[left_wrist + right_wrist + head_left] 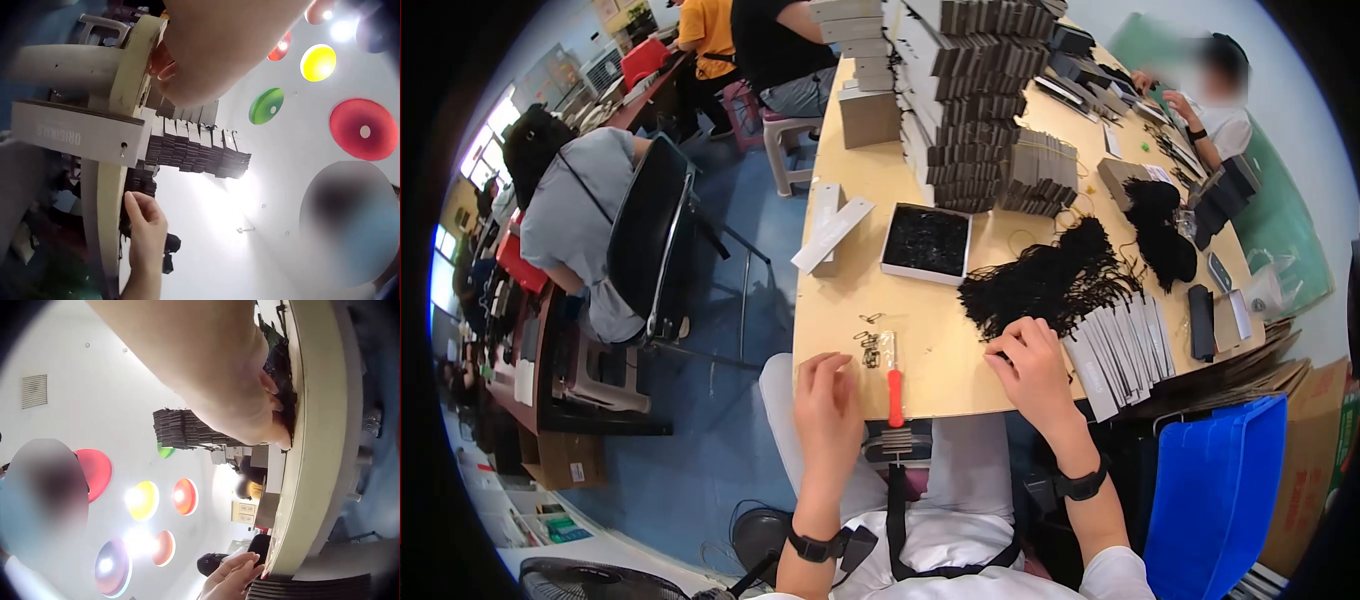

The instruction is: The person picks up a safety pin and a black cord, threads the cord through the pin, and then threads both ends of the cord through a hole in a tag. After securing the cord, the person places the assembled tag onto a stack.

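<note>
My left hand (830, 405) hovers at the near table edge with loosely bent fingers; no object shows in it. Just beyond its fingertips lie several small metal clips (870, 350) and a red-handled tool (895, 398) with a pale shaft. My right hand (1032, 368) is over the table with bent, relaxed fingers, right at the near end of a heap of black cords (1050, 280). In the right wrist view its fingertips overlap the dark cords (281, 369). Beside that hand, grey tags (1115, 350) with black cords lie fanned out.
A shallow white box (922, 274) of black pieces stands mid-table. Tall stacks of grey tags (970, 110) rise behind it. A pale tag (832, 235) overhangs the left edge; the left wrist view shows "ORIGINALS" on it. A blue bin (1220, 480) stands right; another person sits across.
</note>
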Demonstrator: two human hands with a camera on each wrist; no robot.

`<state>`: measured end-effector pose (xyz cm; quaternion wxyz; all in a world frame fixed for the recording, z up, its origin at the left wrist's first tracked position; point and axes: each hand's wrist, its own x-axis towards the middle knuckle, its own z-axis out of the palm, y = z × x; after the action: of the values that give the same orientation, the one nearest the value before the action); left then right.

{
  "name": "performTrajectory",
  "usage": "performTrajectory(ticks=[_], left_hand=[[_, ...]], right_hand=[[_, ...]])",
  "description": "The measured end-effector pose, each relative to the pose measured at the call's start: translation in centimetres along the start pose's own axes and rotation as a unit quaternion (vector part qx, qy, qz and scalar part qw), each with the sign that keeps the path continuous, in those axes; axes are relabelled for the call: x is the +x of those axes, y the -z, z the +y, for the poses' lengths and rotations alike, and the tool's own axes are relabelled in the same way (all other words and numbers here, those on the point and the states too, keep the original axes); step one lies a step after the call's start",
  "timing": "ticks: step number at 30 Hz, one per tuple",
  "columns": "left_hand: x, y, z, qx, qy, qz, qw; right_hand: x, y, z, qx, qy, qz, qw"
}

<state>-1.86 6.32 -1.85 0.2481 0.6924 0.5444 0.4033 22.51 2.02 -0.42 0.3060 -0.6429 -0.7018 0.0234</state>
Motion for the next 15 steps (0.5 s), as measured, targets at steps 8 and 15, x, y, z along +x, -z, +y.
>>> performTrajectory(ticks=[8,15], left_hand=[[3.8,-1.2,0.3,0.134,0.068,-0.059,0.987],[3.5,-2.3,-0.3,0.198,-0.011,0.006,0.980]], right_hand=[[-1.8,-1.3,-7.5,0.107,0.234,-0.002,0.966],[-2.2,-1.7,-8.2,0.212,0.072,0.024,0.974]])
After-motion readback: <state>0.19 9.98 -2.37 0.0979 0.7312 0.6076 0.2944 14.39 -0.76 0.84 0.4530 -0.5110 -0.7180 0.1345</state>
